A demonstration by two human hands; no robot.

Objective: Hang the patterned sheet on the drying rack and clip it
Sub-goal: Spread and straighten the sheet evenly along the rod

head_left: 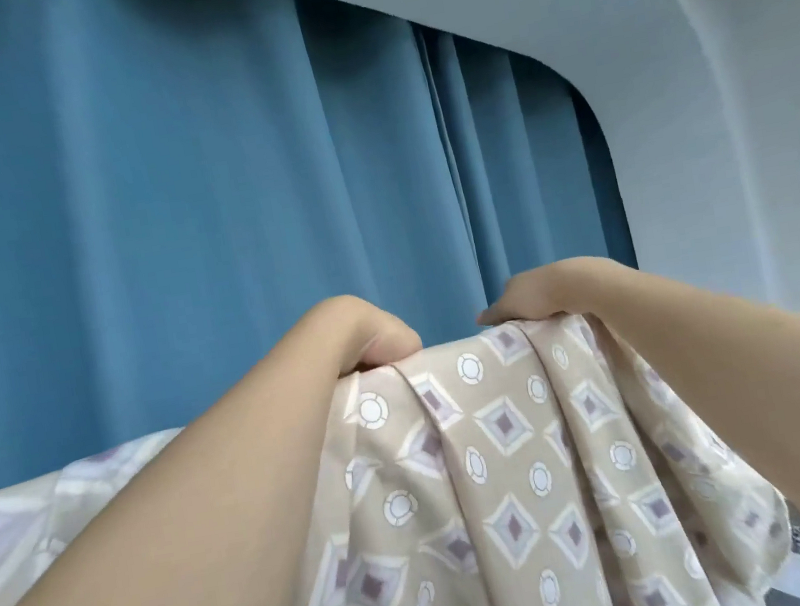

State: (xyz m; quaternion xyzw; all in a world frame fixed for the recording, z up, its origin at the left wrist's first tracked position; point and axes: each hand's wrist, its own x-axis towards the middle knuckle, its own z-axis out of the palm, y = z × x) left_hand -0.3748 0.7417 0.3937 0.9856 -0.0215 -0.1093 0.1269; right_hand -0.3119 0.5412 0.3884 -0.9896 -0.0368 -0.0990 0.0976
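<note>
Both hands grip the top edge of the patterned sheet [506,468], raised in front of the camera. On the near side, the left hand [366,333] has its fingers curled down over the bunched edge, the knuckles uppermost and the thumb tucked against the cloth. Opposite it, the right hand [537,298] pinches the same edge, its fingertips pointing toward the left hand and the cloth gathered beneath them. Between the two hands the edge runs as a short, taut line, and from it the sheet falls toward the viewer in several long folds. Its ground is beige, printed with pale diamonds that have dull purple centres and with small white circles between them. More of the fabric spreads off to the lower left, behind the left forearm [189,541], where it looks paler and blurred. By contrast, the right forearm [742,381] crosses the lower right corner, with the sheet's loose hem hanging just beside it. Whether the edge lies over a bar of the drying rack cannot be told, since anything under the hands is hidden by the cloth. Behind everything hangs a blue curtain [162,182] in broad vertical pleats, filling most of the view. To its right stands a pale grey wall [749,120], meeting the ceiling in a curved line at the top.
</note>
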